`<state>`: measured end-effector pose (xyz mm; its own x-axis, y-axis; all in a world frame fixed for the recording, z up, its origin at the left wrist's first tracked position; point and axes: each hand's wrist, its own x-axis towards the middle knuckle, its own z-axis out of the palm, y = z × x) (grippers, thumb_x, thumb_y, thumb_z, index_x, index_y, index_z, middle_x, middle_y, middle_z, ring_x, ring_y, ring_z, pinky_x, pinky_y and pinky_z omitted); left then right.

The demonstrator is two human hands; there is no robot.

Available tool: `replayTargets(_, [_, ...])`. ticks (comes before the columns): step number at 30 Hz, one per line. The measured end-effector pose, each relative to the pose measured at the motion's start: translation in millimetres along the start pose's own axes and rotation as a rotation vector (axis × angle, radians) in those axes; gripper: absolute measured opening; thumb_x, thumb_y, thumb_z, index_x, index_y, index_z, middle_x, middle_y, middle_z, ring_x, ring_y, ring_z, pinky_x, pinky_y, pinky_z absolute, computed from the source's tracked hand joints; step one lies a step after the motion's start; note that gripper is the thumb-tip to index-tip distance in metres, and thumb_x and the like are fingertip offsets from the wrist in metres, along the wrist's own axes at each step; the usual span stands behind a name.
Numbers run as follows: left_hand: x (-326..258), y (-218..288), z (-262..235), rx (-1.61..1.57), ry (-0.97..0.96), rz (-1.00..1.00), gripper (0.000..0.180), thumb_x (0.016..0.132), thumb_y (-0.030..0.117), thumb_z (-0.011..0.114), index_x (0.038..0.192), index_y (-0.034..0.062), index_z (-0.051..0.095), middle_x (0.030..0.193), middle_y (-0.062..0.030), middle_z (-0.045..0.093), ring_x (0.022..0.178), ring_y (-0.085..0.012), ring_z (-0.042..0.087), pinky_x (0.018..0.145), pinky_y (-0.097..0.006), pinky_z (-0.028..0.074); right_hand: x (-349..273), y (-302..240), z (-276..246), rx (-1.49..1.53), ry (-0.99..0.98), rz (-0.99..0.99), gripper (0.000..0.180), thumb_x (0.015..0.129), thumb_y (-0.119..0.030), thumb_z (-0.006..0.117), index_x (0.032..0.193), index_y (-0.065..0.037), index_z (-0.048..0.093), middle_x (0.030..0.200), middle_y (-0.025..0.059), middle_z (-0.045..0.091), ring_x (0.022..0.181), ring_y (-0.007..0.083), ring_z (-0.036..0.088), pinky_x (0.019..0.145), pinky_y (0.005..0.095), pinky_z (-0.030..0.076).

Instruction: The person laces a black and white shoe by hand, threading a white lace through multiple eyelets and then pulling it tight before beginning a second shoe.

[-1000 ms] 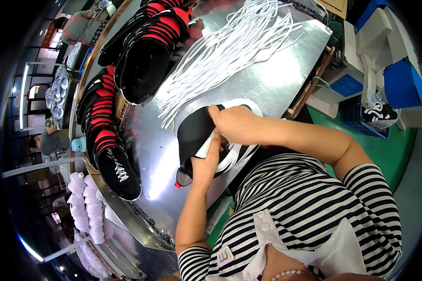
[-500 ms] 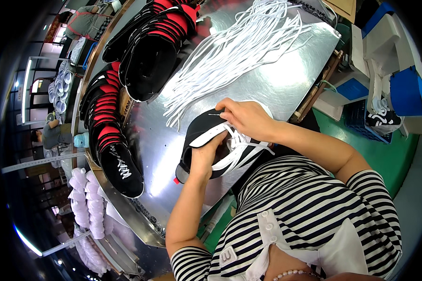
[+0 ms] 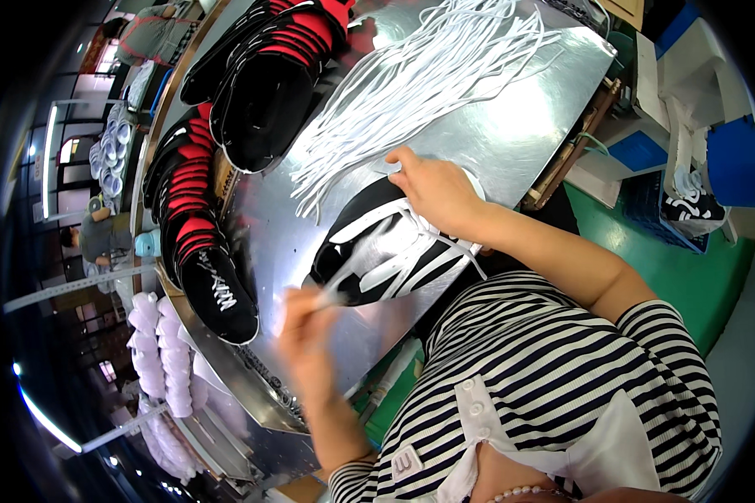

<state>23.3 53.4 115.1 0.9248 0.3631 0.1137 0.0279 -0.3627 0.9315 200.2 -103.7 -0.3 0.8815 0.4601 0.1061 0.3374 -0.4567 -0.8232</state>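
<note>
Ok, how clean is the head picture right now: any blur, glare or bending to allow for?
Head view: left hand smeared by motion blur, so its grip is unclear; right hand and black-and-white shoe fairly sharp. Head view: bright glare on the metal table, right of the loose white laces. Head view: fisheye bending toward a dark rim.

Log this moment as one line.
left hand: blurred, grip unclear; right hand: at black-and-white shoe; loose white laces: on metal table
</note>
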Motion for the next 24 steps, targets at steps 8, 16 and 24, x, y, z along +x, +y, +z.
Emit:
replayTargets(8, [9.7,-52.3,69.4,0.565,-0.093,0.256,0.017,0.076,0.006,0.076,0.089,0.0027,0.064,0.103,-0.0112,0.064,0.098,-0.0278,0.059,0.085,-0.036,0.046,-32.1,-5.9,-38.7,0.411,0.011,-0.133,0.024,0.096,-0.011,0.057,0.118,-0.002,0.055,0.085,0.0102,0.067,0.076,0.0176,0.065,0.068,0.0288,0.05])
replayTargets(16, [18.2,-48.3,71.4,0.565,-0.073,0.124,0.021,0.082,0.013,0.074,0.092,-0.0007,0.062,0.091,-0.0158,0.064,0.082,-0.0339,0.062,0.072,-0.04,0.048,-88.7,-2.9,-35.9,0.247,-0.177,-0.125,0.021,0.095,-0.012,0.059,0.113,-0.003,0.054,0.08,0.0134,0.067,0.069,0.0258,0.067,0.061,0.0329,0.05])
replayTargets(24, [20.3,-53.3,73.0,0.566,-0.073,0.097,0.023,0.082,0.019,0.076,0.088,0.0002,0.063,0.079,-0.0146,0.066,0.068,-0.0324,0.063,0.063,-0.038,0.048,-83.4,0.8,-24.5,0.273,-0.233,-0.035,0.023,0.094,-0.012,0.06,0.112,-0.004,0.048,0.078,0.0131,0.066,0.066,0.0276,0.066,0.059,0.0355,0.05])
